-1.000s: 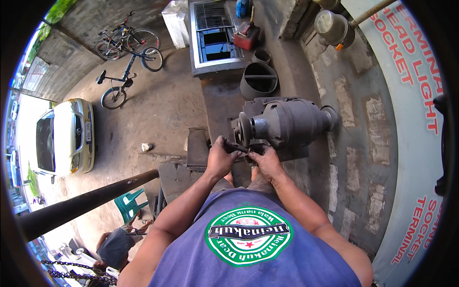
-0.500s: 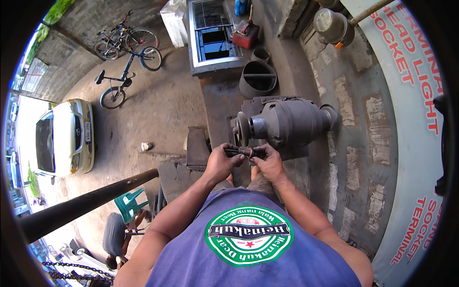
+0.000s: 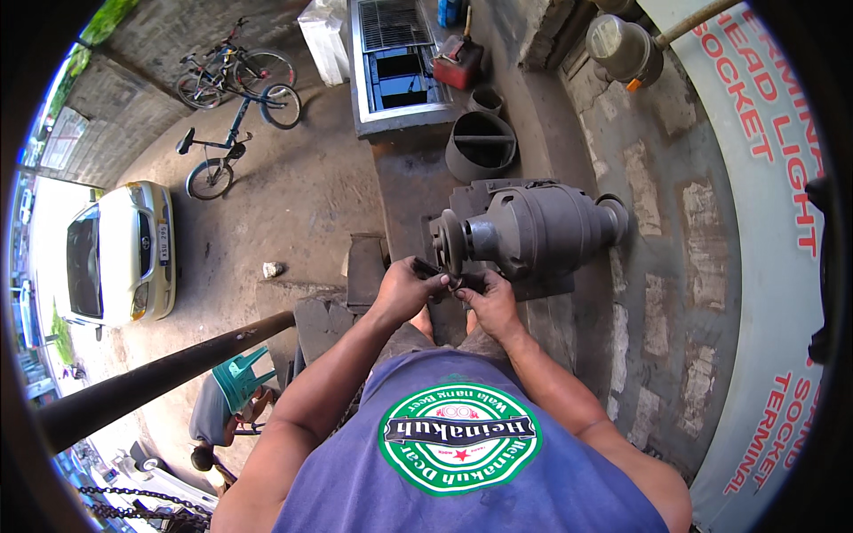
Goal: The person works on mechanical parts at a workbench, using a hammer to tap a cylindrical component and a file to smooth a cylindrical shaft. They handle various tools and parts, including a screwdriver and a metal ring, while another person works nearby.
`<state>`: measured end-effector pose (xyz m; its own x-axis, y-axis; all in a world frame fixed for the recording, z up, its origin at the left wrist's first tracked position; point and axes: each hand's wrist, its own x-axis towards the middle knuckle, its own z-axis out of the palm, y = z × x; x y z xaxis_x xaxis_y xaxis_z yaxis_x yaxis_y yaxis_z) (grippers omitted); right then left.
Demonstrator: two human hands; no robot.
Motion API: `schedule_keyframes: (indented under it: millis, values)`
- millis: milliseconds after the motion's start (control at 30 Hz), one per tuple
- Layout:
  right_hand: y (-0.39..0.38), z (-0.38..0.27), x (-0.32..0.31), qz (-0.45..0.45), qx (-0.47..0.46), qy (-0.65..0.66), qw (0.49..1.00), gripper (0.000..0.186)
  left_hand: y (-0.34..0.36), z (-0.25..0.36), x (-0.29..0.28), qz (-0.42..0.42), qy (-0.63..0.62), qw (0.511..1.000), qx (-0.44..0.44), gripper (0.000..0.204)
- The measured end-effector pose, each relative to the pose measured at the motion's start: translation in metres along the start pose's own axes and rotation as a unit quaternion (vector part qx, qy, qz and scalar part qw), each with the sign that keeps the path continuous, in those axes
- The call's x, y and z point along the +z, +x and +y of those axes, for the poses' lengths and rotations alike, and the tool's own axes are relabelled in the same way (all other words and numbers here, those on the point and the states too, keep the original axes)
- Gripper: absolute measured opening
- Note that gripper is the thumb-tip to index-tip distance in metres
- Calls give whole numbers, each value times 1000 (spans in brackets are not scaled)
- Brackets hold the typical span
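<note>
My left hand (image 3: 411, 289) and my right hand (image 3: 490, 302) meet in front of my lap, fingers pinched together. Between them is a small, dark metal part (image 3: 456, 282), mostly covered by the fingertips; its exact kind does not show. Just beyond the fingers stands a grey bench grinder (image 3: 546, 226). Its round wheel (image 3: 451, 242), at the left end of the motor, is close above the held part. No clear gap shows between wheel and fingers, so I cannot tell whether they touch.
Beyond the grinder are a round metal container (image 3: 480, 160) and a red can (image 3: 458, 64). A dark pole (image 3: 178, 377) slants in from the left. A brick wall (image 3: 649, 186) runs along the right. A person (image 3: 211, 417) crouches by a green chair (image 3: 242, 377); a car (image 3: 124, 253) stands farther left.
Both hands have shifted slightly left, and the held part has turned, so its reddish ring shows less. At lower left, the crouching person has moved a little.
</note>
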<state>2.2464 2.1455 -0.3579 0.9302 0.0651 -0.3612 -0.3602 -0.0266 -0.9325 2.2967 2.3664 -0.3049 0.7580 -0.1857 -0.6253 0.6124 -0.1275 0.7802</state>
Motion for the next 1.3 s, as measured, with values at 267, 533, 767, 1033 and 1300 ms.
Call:
schedule_keyframes:
  millis: [267, 533, 767, 1033, 1300]
  values:
    - [-7, -16, -7, -49, 96, 208, 972, 32, -23, -24, 17, 22, -13, 991, 132, 29]
    - [0, -10, -1, -30, 59, 91, 994, 20, 1, -21, 7, -13, 6, 999, 43, 24]
    - [10, -21, -1, -46, 83, 15, 995, 14, 7, -25, 7, -5, -29, 1000, -9, 23]
    - [-8, -22, -7, -40, 164, 182, 969, 30, -21, -33, 12, 9, 29, 993, 118, 27]
    - [0, -17, 4, 9, 46, -11, 999, 32, 4, -29, 5, -43, -4, 999, 31, 23]
